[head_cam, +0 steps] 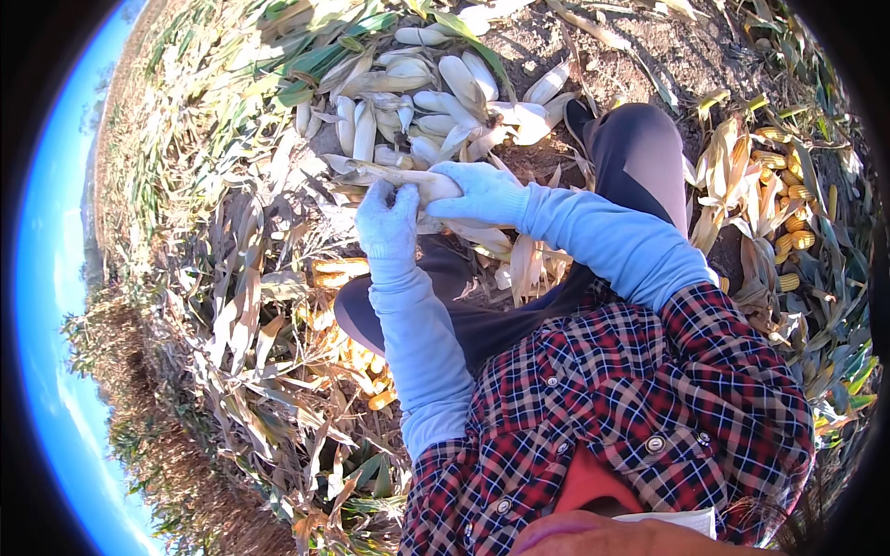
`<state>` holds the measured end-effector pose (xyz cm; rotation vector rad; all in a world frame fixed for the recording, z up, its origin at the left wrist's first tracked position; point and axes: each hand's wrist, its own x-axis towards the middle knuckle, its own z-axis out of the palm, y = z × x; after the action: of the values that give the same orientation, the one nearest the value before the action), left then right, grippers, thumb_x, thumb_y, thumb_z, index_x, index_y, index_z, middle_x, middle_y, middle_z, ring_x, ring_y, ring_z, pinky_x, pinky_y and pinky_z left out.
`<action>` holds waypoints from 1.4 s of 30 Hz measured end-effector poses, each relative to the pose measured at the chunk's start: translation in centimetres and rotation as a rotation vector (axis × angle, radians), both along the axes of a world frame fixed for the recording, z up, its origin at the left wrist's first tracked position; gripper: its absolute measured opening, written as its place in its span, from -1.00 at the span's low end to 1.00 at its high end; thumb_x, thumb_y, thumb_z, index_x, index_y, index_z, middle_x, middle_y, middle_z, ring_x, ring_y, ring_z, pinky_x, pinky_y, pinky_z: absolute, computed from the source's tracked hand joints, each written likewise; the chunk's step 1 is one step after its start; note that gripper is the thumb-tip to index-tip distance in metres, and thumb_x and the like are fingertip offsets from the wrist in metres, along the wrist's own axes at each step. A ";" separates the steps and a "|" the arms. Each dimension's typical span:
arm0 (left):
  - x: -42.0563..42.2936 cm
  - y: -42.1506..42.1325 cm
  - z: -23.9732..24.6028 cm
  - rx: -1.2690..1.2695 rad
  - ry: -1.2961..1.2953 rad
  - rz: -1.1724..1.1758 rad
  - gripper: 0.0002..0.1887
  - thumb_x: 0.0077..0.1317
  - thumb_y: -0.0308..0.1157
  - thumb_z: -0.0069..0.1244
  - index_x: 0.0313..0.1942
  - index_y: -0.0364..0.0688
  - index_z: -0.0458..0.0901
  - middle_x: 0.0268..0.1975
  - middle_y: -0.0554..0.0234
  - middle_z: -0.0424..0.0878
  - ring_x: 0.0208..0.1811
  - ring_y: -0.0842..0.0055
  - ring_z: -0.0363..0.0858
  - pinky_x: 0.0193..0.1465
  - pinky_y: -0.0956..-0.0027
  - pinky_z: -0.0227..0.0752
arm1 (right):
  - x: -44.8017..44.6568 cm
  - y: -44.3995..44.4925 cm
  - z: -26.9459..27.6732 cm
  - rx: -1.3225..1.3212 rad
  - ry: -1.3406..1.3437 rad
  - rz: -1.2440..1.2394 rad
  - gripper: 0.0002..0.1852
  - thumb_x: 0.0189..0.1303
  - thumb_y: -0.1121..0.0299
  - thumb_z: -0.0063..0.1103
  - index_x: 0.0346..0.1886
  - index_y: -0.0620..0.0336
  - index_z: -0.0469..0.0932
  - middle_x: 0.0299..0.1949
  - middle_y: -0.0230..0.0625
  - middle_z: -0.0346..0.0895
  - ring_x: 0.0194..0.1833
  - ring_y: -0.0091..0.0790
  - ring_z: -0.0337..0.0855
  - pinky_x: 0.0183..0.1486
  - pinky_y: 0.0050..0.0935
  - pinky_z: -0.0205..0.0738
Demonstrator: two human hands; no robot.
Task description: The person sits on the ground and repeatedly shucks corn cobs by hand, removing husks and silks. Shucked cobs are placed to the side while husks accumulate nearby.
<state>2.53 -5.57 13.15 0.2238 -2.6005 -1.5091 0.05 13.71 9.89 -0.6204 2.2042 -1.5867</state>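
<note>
My right hand [476,193], in a white knit glove, is wrapped around the thick end of a corn ear in its pale dry husk [407,175]. My left hand [387,215], gloved the same way, pinches at the underside of that ear with thumb and fingers close together; whether it grips husk there is hard to see. The ear lies sideways between both hands. Just beyond them a heap of corn ears in husks [434,125] rests on the soil.
Husked yellow ears [793,201] lie among dry husks at the right. More yellow ears [381,399] are beside my bent leg at the lower left. Dry leaves and stalks [243,313] cover the ground on the left. My dark-trousered knees [643,146] flank the space before me.
</note>
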 end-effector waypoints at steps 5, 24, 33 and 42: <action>-0.5 1.0 -0.7 -0.374 0.092 0.070 -0.72 0.28 -0.30 0.12 -0.13 -0.30 0.75 -0.35 -0.03 0.75 -0.38 0.26 0.72 -0.20 0.18 0.58 | 0.3 -0.1 0.2 -0.050 0.018 -0.073 -0.33 0.18 -0.17 0.36 0.23 0.07 0.57 0.02 0.00 0.69 0.07 -0.02 0.72 0.17 -0.18 0.54; 0.0 1.2 0.0 0.299 0.021 0.060 -0.87 0.41 -0.41 0.07 -0.18 -0.29 0.66 -0.36 0.42 0.57 -0.40 0.75 0.44 -0.32 0.57 0.38 | -0.6 -0.5 -3.2 -0.318 -0.268 0.041 -0.40 0.30 -0.02 0.34 0.25 0.20 0.59 -0.01 -0.23 0.70 0.01 -0.41 0.66 0.17 -0.37 0.49; 0.1 -0.2 -1.6 0.219 -0.004 0.036 -0.70 0.51 -0.31 0.01 -0.06 -0.45 0.63 -0.24 0.22 0.67 -0.25 0.57 0.59 -0.19 0.40 0.51 | -0.7 -0.4 -3.2 -0.084 0.039 -0.091 -0.41 0.31 -0.05 0.31 0.25 0.16 0.59 0.08 -0.10 0.69 0.03 -0.19 0.71 0.16 -0.30 0.53; 1.0 2.9 -2.0 -0.447 0.196 -0.159 -0.75 0.47 -0.27 0.05 -0.05 -0.27 0.69 -0.21 -0.14 0.74 -0.19 -0.02 0.73 -0.13 0.09 0.60 | -2.9 0.5 -1.4 0.090 0.498 -0.041 -0.69 0.38 0.11 0.26 -0.19 0.19 0.63 -0.31 -0.09 0.61 -0.24 -0.01 0.69 -0.16 -0.10 0.54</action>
<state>3.49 -2.63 11.17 -0.1699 -2.7523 -0.8898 -2.81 14.18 8.48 -1.0410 2.6343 -1.4579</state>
